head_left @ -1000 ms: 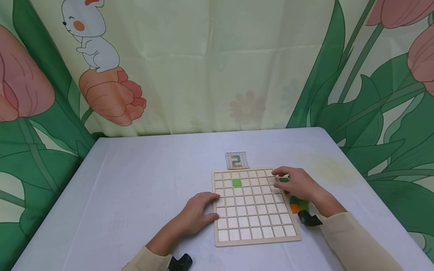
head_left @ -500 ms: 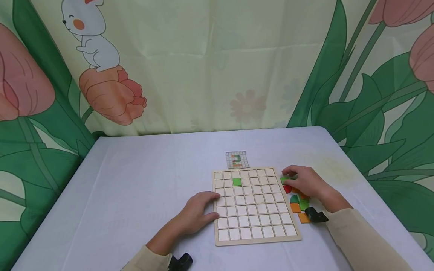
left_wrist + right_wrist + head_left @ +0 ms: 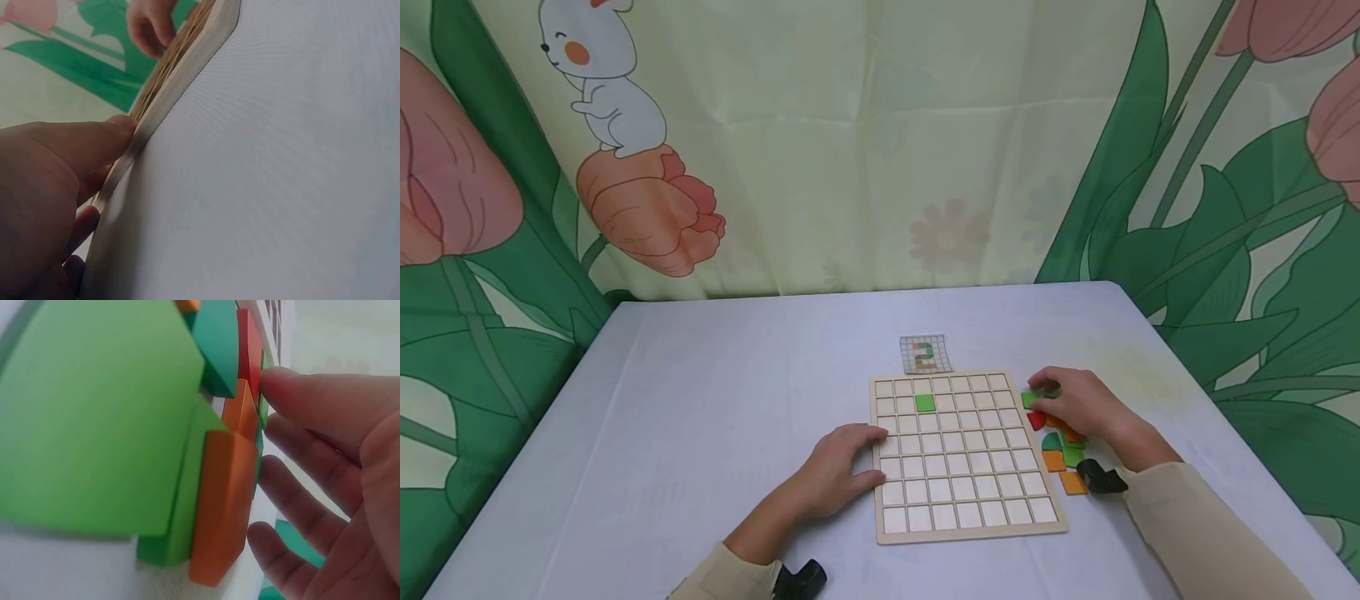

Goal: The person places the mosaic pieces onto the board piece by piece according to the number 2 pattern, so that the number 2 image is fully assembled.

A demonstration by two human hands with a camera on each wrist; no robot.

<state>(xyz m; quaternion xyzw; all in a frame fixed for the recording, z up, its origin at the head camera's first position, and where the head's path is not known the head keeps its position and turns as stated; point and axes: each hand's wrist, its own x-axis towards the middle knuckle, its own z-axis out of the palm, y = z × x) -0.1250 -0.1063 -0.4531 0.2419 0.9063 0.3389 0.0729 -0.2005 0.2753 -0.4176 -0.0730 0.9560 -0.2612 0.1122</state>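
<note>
A wooden grid board [image 3: 970, 535] lies on the white table with one green square tile [image 3: 924, 403] in an upper cell. My left hand [image 3: 841, 471] rests against the board's left edge, thumb and fingers spread; in the left wrist view the thumb [image 3: 103, 140] touches the rim. Beyond the board's right edge, my right hand [image 3: 1075, 404] hovers low over loose tiles, fingers slightly bent. In the right wrist view its thumb [image 3: 300, 394] is by a thin green tile [image 3: 264, 412] and a red tile [image 3: 249, 350]; contact is hard to tell.
A small printed card [image 3: 925, 355] with a coloured figure on a grid lies just behind the board. Orange tiles [image 3: 1073, 483], a teal tile [image 3: 1052, 442] and more green ones are heaped along the board's right side. A printed cloth [image 3: 820, 167] hangs behind the table.
My right hand has drawn back from above the board's upper right corner to the tiles on the right, uncovering several of them. The left hand stays in place.
</note>
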